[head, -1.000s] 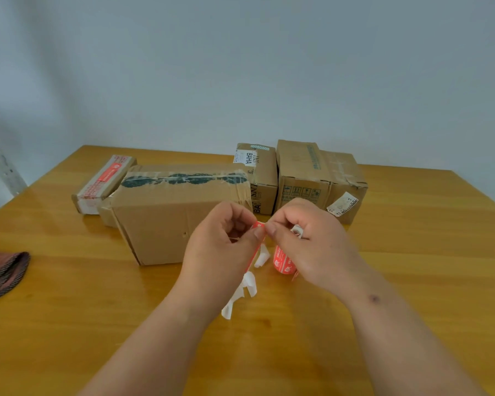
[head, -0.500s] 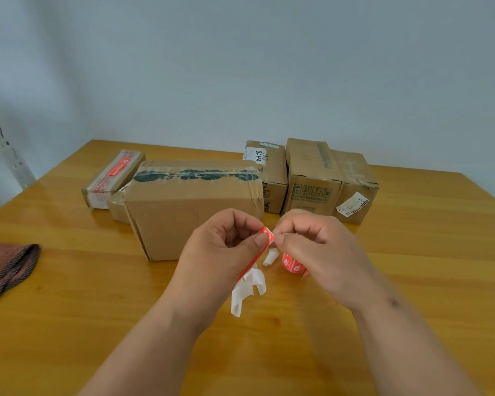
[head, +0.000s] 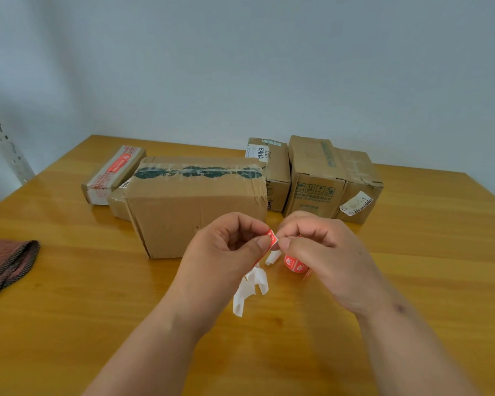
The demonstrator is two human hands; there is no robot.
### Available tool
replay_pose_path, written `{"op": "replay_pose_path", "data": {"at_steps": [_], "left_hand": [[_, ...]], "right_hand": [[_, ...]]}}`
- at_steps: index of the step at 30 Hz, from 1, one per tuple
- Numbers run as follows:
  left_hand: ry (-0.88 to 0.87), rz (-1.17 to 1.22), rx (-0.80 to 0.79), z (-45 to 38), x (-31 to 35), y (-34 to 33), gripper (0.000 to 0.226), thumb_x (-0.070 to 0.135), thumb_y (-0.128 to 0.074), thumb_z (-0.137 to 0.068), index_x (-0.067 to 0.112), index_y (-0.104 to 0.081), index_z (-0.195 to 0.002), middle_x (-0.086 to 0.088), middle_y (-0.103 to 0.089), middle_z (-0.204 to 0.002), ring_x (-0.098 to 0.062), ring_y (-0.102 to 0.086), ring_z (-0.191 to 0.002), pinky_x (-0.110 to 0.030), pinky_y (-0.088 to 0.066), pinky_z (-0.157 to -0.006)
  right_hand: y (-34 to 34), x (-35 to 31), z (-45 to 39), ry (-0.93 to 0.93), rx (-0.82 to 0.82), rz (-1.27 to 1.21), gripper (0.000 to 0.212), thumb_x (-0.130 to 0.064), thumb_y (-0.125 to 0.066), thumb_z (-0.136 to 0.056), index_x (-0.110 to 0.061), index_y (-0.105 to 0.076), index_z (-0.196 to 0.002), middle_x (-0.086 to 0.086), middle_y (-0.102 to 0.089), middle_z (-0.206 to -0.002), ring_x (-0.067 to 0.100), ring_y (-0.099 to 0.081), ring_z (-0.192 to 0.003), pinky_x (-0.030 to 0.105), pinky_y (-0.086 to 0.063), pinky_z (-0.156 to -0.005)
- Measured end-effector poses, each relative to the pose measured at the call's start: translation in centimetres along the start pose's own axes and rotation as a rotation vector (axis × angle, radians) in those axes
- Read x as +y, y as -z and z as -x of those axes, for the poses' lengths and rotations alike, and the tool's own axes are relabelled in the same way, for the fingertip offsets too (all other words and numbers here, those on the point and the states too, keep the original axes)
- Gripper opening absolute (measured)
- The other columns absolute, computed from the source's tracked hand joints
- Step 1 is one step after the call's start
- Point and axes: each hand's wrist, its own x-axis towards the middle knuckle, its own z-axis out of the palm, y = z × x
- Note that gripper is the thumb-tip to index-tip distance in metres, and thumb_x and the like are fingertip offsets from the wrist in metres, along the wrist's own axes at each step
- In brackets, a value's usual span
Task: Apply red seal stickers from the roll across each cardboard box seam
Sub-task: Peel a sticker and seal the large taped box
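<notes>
Though partly hidden, sticker apparently between both hands' fingertips.

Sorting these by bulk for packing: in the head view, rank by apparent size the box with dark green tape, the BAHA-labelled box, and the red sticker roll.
1. Box with dark green tape, clearly largest, though also nearest of the boxes.
2. BAHA-labelled box, partly hidden and farther back.
3. Red sticker roll, smallest.

Sticker roll half behind right hand
</notes>
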Motion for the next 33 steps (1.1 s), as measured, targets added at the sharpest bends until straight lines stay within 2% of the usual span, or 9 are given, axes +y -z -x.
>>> {"op": "replay_pose_path", "data": {"at_steps": [4,9,14,17,21,24,27,33], "left_hand": [[0.0,-0.007,0.001,0.13,0.04,0.05,0.013,0.015,-0.068,-0.087,0.027,-0.072,-0.083,0.0,-0.072,-0.079,-0.005,-0.06,-0.067,-0.015,-0.045,-0.057],[0.013,0.013,0.0,0.22,0.02,0.01,0.014,0.015,-0.068,-0.086,0.027,-0.072,-0.082,0.003,-0.071,-0.075,-0.002,-0.058,-0.062,-0.013,-0.043,-0.053],[-0.043,-0.038,0.041,0.24,-0.16,0.06,0.012,0.013,-0.068,-0.087,0.025,-0.068,-0.086,0.003,-0.071,-0.083,-0.012,-0.064,-0.076,-0.023,-0.052,-0.067],[-0.06,-0.125,0.058,0.39,0.04,0.09,0.018,0.013,-0.067,-0.088,0.026,-0.068,-0.076,0.003,-0.068,-0.077,-0.008,-0.059,-0.07,-0.013,-0.048,-0.062],[-0.032,-0.147,0.014,0.72,0.19,0.01,0.016,0.021,-0.062,-0.09,0.027,-0.072,-0.08,0.004,-0.072,-0.08,-0.014,-0.065,-0.079,-0.015,-0.051,-0.067],[-0.025,-0.104,0.013,0.77,0.3,0.03,0.007,0.032,-0.069,-0.083,0.027,-0.074,-0.079,0.002,-0.073,-0.078,-0.019,-0.067,-0.079,-0.02,-0.053,-0.067],[-0.02,-0.128,0.052,0.55,0.34,0.11,0.01,0.028,-0.069,-0.085,0.028,-0.074,-0.076,0.002,-0.073,-0.076,-0.023,-0.067,-0.081,-0.032,-0.055,-0.072],[-0.032,-0.215,0.149,0.3,0.29,0.52,0.02,0.024,-0.061,-0.092,0.025,-0.071,-0.074,0.0,-0.071,-0.075,-0.028,-0.063,-0.077,-0.029,-0.054,-0.066]], "right_hand": [[-0.02,0.05,0.04,0.012,-0.01,0.014,0.017,-0.024,-0.056,-0.079,-0.017,-0.07,-0.072,-0.009,-0.064,-0.078,0.005,-0.06,-0.076,0.009,-0.041,-0.062],[-0.2,0.15,0.06,0.008,0.001,0.029,0.016,-0.026,-0.056,-0.08,-0.023,-0.067,-0.069,-0.01,-0.065,-0.079,0.004,-0.059,-0.073,0.01,-0.04,-0.062],[-0.33,0.24,0.07,0.012,0.008,0.048,0.016,-0.027,-0.056,-0.081,-0.022,-0.068,-0.07,-0.01,-0.065,-0.081,0.006,-0.06,-0.077,0.011,-0.04,-0.065],[-0.46,0.27,0.03,0.027,0.011,0.075,0.017,-0.027,-0.057,-0.081,-0.021,-0.069,-0.072,-0.011,-0.065,-0.082,0.005,-0.061,-0.081,0.01,-0.037,-0.068],[-0.61,0.34,-0.13,0.046,0.05,0.134,0.016,-0.026,-0.057,-0.081,-0.024,-0.068,-0.069,-0.01,-0.063,-0.08,0.008,-0.06,-0.082,0.018,-0.037,-0.073],[-0.7,0.31,-0.16,0.08,0.052,0.211,0.019,-0.025,-0.057,-0.081,-0.03,-0.063,-0.064,-0.009,-0.06,-0.079,0.009,-0.058,-0.082,0.018,-0.034,-0.075],[-0.83,0.19,-0.14,0.098,0.041,0.258,0.02,-0.027,-0.057,-0.082,-0.032,-0.059,-0.062,-0.01,-0.059,-0.079,0.009,-0.058,-0.082,0.023,-0.035,-0.079],[-0.86,0.6,-0.33,0.06,0.053,0.333,0.02,-0.027,-0.055,-0.078,-0.026,-0.057,-0.058,-0.012,-0.058,-0.079,0.006,-0.059,-0.082,0.035,-0.041,-0.087]]}}
